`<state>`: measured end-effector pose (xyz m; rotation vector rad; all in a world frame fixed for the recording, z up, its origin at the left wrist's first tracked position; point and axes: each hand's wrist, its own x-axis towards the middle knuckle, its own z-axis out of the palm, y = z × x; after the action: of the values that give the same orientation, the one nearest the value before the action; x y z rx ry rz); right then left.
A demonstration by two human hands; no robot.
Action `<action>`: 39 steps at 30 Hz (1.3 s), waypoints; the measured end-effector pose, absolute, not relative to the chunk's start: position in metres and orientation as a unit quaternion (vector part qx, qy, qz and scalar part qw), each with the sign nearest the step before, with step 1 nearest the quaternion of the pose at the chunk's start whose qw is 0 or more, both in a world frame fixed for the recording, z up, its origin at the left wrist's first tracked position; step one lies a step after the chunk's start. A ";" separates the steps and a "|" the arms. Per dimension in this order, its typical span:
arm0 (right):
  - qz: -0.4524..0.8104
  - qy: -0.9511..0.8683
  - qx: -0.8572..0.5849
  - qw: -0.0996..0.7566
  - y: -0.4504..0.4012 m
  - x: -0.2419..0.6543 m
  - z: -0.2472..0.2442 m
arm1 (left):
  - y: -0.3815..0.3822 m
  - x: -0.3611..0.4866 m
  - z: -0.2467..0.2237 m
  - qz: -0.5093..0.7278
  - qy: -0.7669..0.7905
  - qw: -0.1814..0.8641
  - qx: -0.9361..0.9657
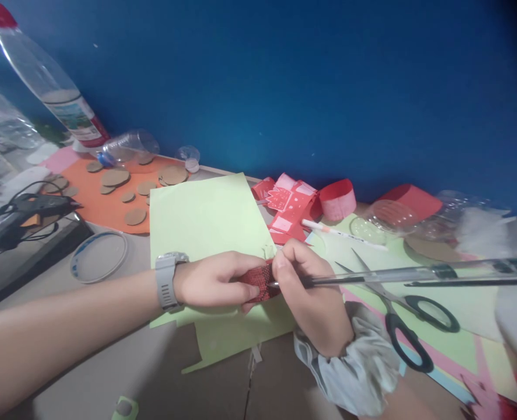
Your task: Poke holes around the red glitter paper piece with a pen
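Observation:
My left hand (217, 281), with a grey watch on the wrist, pinches a small red woven-textured piece (262, 281) between thumb and fingers. Against the right end of that piece, my right hand (313, 303) is closed around a long clear-barrelled pen (380, 275). The pen's tip shows left of my thumb, at the red piece's surface; whether it presses in I cannot tell. Its barrel runs far to the right, over the scissors. Under both hands lies a sheet of light green paper (199, 216) with a cut lower edge.
Black-handled scissors (389, 300) lie partly spread at right. Red paper cut-outs (291, 201) and a white marker (343, 234) are behind my hands. Cardboard discs (115, 177) rest on orange paper (85, 195). A tall bottle (55, 87) and a clear ring (98, 256) stand left. A blue wall (284, 87) closes the back.

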<state>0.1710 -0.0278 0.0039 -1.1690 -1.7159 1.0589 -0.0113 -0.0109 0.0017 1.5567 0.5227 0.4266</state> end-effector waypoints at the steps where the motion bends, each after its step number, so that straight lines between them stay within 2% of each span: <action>1: 0.418 -0.677 -0.462 0.392 -0.027 0.171 0.004 | -0.011 -0.011 0.002 0.192 0.229 0.663 0.686; 39: 0.410 -0.645 -0.499 0.409 -0.031 0.166 0.006 | -0.010 -0.013 -0.002 0.185 0.218 0.645 0.709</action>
<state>0.1657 -0.0309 0.0056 -1.2564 -1.6247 1.0320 -0.0127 -0.0095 -0.0020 1.6146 0.4961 0.4203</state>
